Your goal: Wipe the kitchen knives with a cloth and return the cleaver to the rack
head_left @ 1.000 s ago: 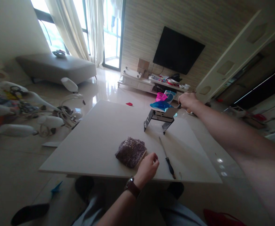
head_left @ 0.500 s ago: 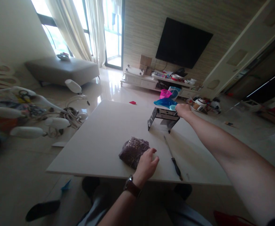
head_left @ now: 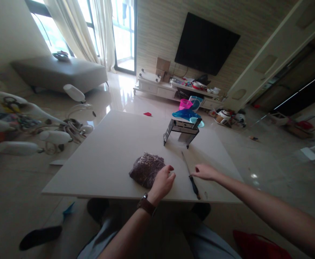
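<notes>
My left hand, wearing a wristwatch, rests by the right side of a fuzzy purple-grey cloth. Its thumb and forefinger are apart. My right hand has curled fingers beside the middle of a honing steel with a long thin rod and a black handle. The fingertips reach its collar, but what they close on, if anything, is hidden. Farther back, a black and silver stand is upright on the white table. A dark handle sticks up from its right end.
A small red object lies by the table's far edge. Behind the stand are a blue plastic bag, a light-blue basket and a pink basket. To the left stands a lamp with white shades.
My right hand has left the handle on the stand and come back toward me to the honing steel. The left hand stays by the cloth. The view has shifted slightly.
</notes>
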Motion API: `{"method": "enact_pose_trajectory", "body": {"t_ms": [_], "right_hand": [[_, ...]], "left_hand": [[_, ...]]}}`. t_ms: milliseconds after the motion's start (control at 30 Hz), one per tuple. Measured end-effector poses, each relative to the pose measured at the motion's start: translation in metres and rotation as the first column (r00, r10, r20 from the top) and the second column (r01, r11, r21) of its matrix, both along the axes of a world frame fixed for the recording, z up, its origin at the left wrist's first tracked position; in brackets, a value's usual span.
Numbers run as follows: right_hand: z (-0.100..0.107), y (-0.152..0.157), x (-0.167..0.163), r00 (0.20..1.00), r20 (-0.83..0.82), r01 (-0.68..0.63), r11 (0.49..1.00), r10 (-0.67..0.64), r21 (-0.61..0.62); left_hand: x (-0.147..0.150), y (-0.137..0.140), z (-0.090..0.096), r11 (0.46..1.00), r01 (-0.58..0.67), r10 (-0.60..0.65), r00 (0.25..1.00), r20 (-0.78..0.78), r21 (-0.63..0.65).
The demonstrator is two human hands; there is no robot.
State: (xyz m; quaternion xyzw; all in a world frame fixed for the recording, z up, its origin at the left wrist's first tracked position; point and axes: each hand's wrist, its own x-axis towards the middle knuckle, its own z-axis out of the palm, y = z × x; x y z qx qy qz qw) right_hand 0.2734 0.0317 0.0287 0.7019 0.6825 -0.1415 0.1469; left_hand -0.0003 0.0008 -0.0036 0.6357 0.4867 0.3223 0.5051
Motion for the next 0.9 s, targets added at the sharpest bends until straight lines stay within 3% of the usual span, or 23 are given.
{"method": "enact_pose_trajectory", "body": {"t_ms": [100,233,367,467,567,633,767,833,900], "right_hand": [[-0.055,-0.05,0.003,0.995,-0.098,0.008,0.996,-0.017,-0.085],[-0.103,-0.074,0.012,0.951,-0.231,0.207,0.978,-0.204,-0.015],[-0.121,-0.077,0.011,0.889,-0.33,0.331,0.943,-0.319,-0.02],[-0.119,-0.073,0.008,0.849,-0.381,0.383,0.923,-0.366,-0.035],[-0.095,-0.061,0.02,0.805,-0.44,0.439,0.899,-0.398,-0.011],[-0.062,-0.048,0.038,0.785,-0.479,0.469,0.882,-0.394,0.043],[0.028,-0.023,0.068,0.786,-0.578,0.466,0.826,-0.22,0.318],[0.075,-0.013,0.069,0.784,-0.601,0.456,0.802,-0.157,0.385],[0.117,-0.003,0.058,0.833,-0.542,0.421,0.76,-0.108,0.495]], "left_hand": [[0.005,-0.003,-0.002,1.0,0.017,-0.017,1.0,-0.021,0.011],[0.008,-0.003,-0.002,0.999,0.026,-0.024,0.998,-0.062,0.026],[0.007,-0.001,0.0,0.999,0.025,-0.023,0.998,-0.067,0.031],[0.007,-0.001,0.003,0.999,0.03,-0.028,0.997,-0.073,0.02],[0.006,-0.003,0.006,0.999,0.033,-0.032,0.997,-0.074,0.017],[0.004,-0.005,0.008,0.999,0.039,-0.037,0.997,-0.074,0.026],[0.002,-0.006,0.01,0.998,0.048,-0.046,0.996,-0.071,0.033],[0.003,-0.006,0.01,0.998,0.054,-0.052,0.997,-0.064,0.027],[0.004,-0.006,0.01,0.998,0.059,-0.057,0.997,-0.052,0.024]]}}
